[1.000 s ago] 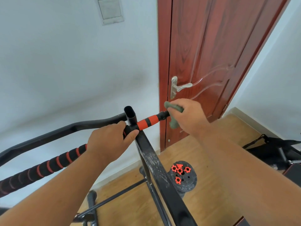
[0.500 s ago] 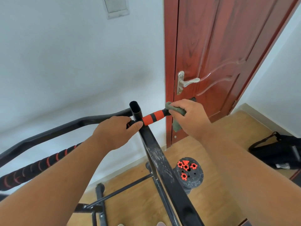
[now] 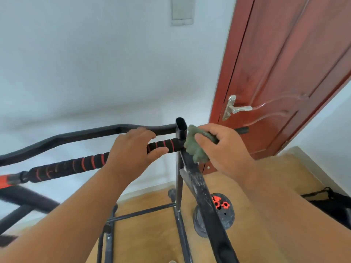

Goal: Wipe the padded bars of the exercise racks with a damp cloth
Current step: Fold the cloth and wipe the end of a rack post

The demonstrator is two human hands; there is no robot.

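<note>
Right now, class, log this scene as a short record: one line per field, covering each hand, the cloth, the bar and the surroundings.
left hand: grips the padded bar
right hand: holds the green cloth bunched at the rack's upright post
padded bar: black foam with red rings
door: red-brown, behind the rack
floor: wooden; weight plate beside the frame

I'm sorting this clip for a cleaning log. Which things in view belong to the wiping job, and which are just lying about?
In the job: crumpled green cloth in the right hand; black foam-padded bar with red rings, gripped by the left hand.

Lying about: round black weight plate with red nuts; black bag on the wooden floor.
</note>
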